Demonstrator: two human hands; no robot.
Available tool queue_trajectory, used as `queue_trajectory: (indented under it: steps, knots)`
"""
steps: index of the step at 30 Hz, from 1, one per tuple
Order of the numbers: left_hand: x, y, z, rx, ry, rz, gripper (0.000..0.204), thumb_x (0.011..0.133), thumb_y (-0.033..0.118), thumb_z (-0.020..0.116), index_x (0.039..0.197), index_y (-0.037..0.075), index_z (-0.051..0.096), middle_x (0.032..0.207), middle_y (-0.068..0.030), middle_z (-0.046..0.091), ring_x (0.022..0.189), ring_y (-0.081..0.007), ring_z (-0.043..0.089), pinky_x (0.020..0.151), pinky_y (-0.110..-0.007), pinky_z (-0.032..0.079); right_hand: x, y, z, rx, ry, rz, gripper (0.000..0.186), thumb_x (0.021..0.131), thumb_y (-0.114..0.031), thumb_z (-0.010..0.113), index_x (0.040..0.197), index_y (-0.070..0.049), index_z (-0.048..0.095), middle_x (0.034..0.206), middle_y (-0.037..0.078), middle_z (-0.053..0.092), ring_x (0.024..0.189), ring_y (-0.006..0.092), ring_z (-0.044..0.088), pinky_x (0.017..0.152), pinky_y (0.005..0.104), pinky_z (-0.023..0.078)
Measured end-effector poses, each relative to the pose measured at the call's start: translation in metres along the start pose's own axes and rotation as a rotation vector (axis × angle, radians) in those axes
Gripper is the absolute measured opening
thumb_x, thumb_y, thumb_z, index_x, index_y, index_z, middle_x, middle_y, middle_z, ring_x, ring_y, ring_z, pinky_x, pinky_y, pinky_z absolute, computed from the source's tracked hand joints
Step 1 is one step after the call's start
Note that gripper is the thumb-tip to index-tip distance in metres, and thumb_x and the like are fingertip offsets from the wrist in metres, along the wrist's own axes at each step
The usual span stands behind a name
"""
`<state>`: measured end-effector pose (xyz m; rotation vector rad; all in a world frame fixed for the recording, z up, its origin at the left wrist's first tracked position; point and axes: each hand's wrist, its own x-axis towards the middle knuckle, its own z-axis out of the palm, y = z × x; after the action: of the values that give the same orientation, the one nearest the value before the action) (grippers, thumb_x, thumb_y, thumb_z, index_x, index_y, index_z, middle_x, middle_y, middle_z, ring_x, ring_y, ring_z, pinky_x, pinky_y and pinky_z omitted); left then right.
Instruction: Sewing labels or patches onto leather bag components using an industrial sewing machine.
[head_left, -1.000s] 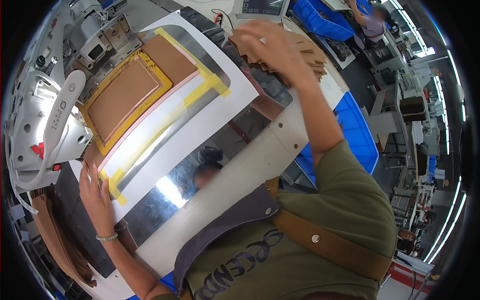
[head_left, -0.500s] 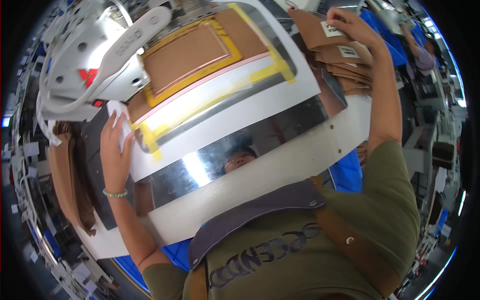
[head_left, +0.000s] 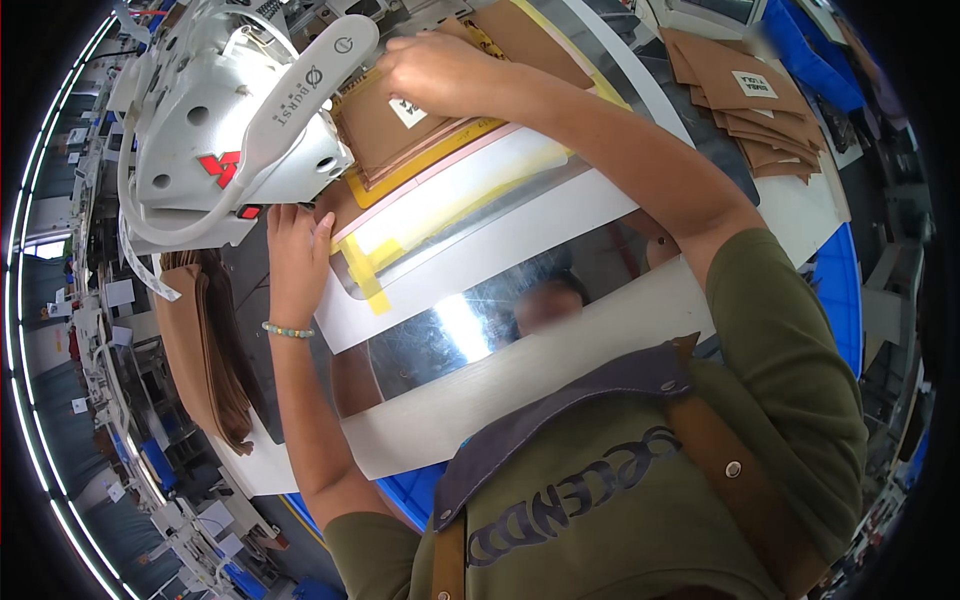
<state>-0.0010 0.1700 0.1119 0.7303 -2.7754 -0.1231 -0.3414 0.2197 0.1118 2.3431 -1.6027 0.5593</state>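
Reaching across to the far side, my right hand (head_left: 430,72) has its fingers bent over a flat brown panel (head_left: 368,130) with a white label (head_left: 407,112) on it. That panel lies within a yellow-edged frame (head_left: 430,160) on a sheet-like template, with yellow tape (head_left: 365,272) at the near left corner. My left hand (head_left: 298,245) rests at the template's left edge beside the white machine head (head_left: 190,110), fingers extended and thumb apart. The machine's lever-shaped arm (head_left: 310,80) stands just left of my right hand. My right fingertips are partly hidden.
A fanned pile of brown panels (head_left: 740,115) lies at the right, a white label on its top one. More brown pieces (head_left: 200,350) hang folded at the left edge. A shiny metal plate (head_left: 400,350) lies nearest me, and blue bins (head_left: 815,55) stand at the right.
My right hand has moved left from the pile to the yellow frame, bringing a labelled brown panel. My left hand stays at the template's left edge; the white paper under it no longer shows.
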Motion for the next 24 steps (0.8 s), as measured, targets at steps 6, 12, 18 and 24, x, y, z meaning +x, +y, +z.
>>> queue_trajectory:
  steps: [6,12,18,24]
  knots:
    - [0.016,0.000,0.011,-0.020,-0.061,-0.023,0.042,0.112,0.024,0.054,0.138,-0.007,0.063,0.151,-0.0283,0.055,0.143,-0.0486,0.043,0.121,-0.052,0.034,-0.007,-0.009,0.011,-0.014,0.021,-0.020,0.016,0.089,-0.012,0.071,0.098,-0.010,0.083,0.106,0.004,0.073,0.114,0.0250,0.065,0.098,0.0425,0.054]
    - [0.041,0.014,0.025,-0.257,-0.065,-0.008,0.044,0.112,0.019,0.051,0.152,0.004,0.060,0.165,-0.0118,0.051,0.151,-0.0385,0.045,0.127,-0.047,0.033,-0.009,-0.004,0.012,-0.052,0.045,-0.070,0.014,0.083,-0.009,0.072,0.093,-0.011,0.081,0.101,0.002,0.072,0.113,0.0231,0.064,0.095,0.0401,0.053]
    - [0.051,0.018,0.023,-0.149,-0.108,0.059,0.044,0.111,0.014,0.051,0.154,0.007,0.060,0.169,-0.0042,0.048,0.153,-0.0337,0.046,0.128,-0.044,0.034,-0.008,-0.002,0.013,-0.036,0.023,-0.066,0.011,0.083,-0.009,0.072,0.091,-0.011,0.080,0.100,0.001,0.071,0.113,0.0228,0.064,0.094,0.0407,0.053]
    - [0.048,0.013,0.025,-0.235,-0.102,0.011,0.040,0.109,0.015,0.056,0.147,0.005,0.066,0.164,-0.0047,0.055,0.150,-0.0337,0.050,0.127,-0.043,0.035,-0.010,-0.011,0.016,0.074,0.069,-0.064,0.014,0.089,-0.011,0.071,0.099,-0.012,0.080,0.109,0.001,0.071,0.120,0.0212,0.063,0.100,0.0410,0.051]
